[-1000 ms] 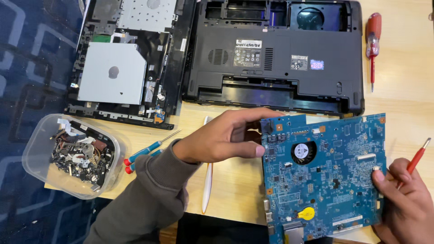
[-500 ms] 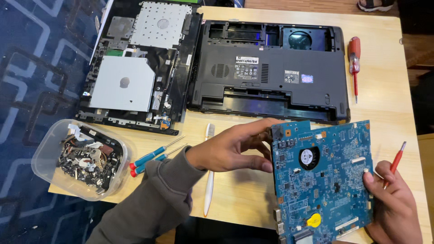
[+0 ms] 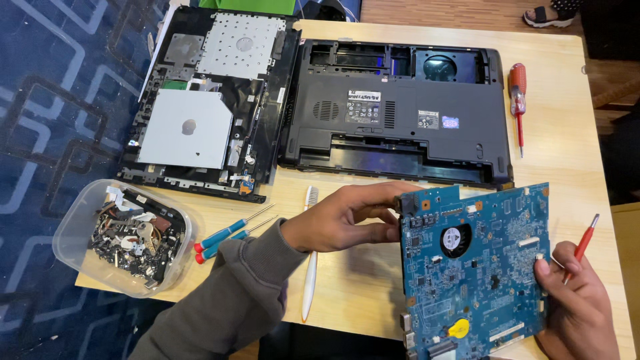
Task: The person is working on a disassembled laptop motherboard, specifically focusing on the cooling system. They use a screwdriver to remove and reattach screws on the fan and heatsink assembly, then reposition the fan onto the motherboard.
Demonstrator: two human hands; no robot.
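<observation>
One blue circuit board [image 3: 483, 267] was gripped by the left hand [image 3: 347, 217] and right hand [image 3: 577, 300], the latter also clasping one red screwdriver [image 3: 582, 245]. Two laptop shells [image 3: 393, 110] filled the far table [image 3: 567, 133]; bare wood lay beneath

A loose grey-brown sleeve [image 3: 220, 300] of soft knitted cloth is worn on the left arm, gathered in folds along the forearm and ended by a ribbed cuff [image 3: 293, 243] at the wrist. The left hand [image 3: 340, 217] is left bare, with no ring, watch or glove to be seen. The right hand [image 3: 580, 307] is likewise bare, and no sleeve is shown at its wrist within the picture.
</observation>
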